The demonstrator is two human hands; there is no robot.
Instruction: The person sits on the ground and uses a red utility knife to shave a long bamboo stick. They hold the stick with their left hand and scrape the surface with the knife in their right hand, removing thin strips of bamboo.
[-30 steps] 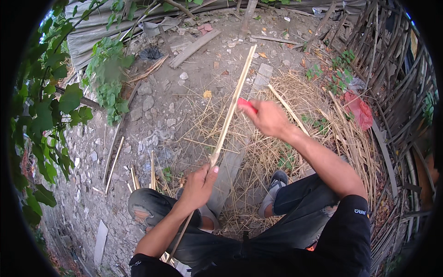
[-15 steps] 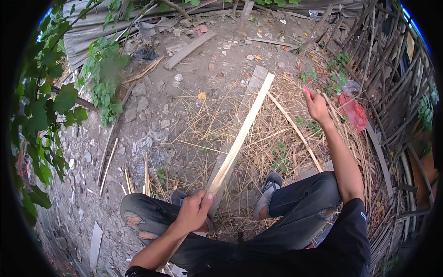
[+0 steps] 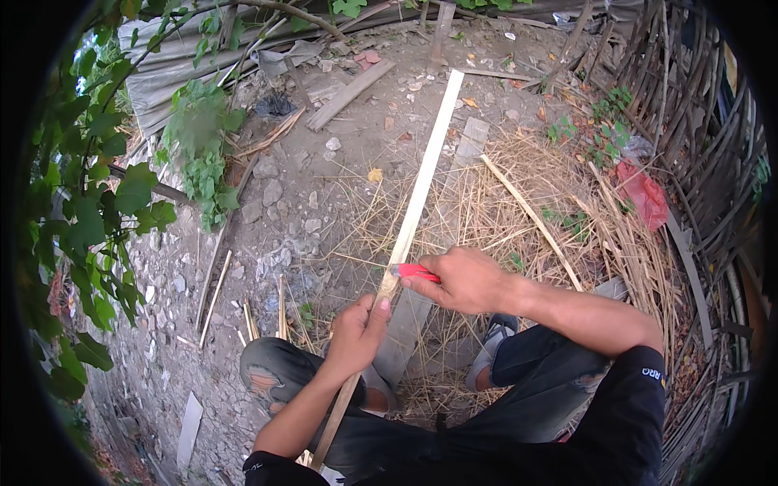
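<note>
A long pale split strip, bamboo by its look (image 3: pixel 429 174), slants from beside my left thigh up toward the far ground. My left hand (image 3: pixel 359 334) is closed around its lower part, thumb lying along the top. Just above that grip, my right hand (image 3: pixel 468 279) holds a red-handled knife (image 3: pixel 420 273), its short blade against the strip. Most of the handle is hidden inside the right fist. Below my left hand the strip's darker tail (image 3: pixel 336 421) passes over my leg.
Thin shavings (image 3: pixel 535 194) cover the ground ahead and right. A grey board (image 3: pixel 409 332) lies between my feet, with another strip (image 3: pixel 531 219) to its right. A red plastic bag (image 3: pixel 642 194) sits near the stick fence (image 3: pixel 713 162). Leafy vines (image 3: pixel 105 211) hang at left.
My right hand has come down and left with the knife, from out over the shavings to the strip. The strip's far end now reaches farther up, and my left hand still grips it.
</note>
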